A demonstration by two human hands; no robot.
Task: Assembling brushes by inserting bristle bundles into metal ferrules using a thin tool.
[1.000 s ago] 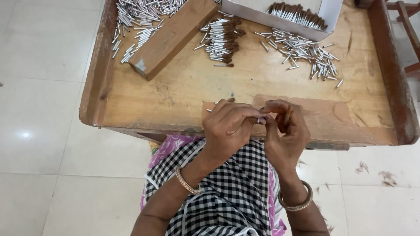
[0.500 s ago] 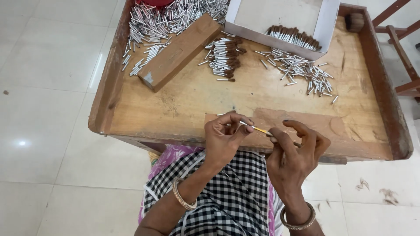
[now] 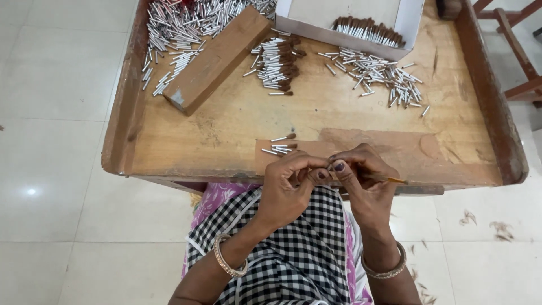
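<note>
1. Both grips meet at the near edge of the surface point(image 3: 226, 121), fingertips pressed together over one small piece that the fingers hide.
2. Left hand point(image 3: 288, 189) is curled, thumb and forefinger pinched shut on that hidden piece.
3. Right hand point(image 3: 364, 183) pinches the same spot and also holds a thin stick point(image 3: 389, 179), whose yellowish end pokes out to the right of its knuckles.
4. Just beyond the hands, a few small silver tubes with brown tufts point(image 3: 281, 146) lie loose on a darker board patch point(image 3: 395, 148).
5. Farther up the middle, a neat stack of tufted tubes point(image 3: 278, 63) lies with the brown ends to the right.
6. To its left, a wooden block point(image 3: 217, 56) lies at a slant, with a heap of plain silver tubes point(image 3: 180, 28) behind it.
7. On the far right, scattered silver tubes point(image 3: 378, 76) lie just in front of a white cardboard box point(image 3: 409, 22), which holds a row of tufted pieces point(image 3: 367, 31).
8. Each wrist wears a metal bangle; the left bangle point(image 3: 224, 261) is clearer than the right bangle point(image 3: 387, 270).
9. A black-and-white checked cloth point(image 3: 293, 254) covers the lap below the hands.
</note>
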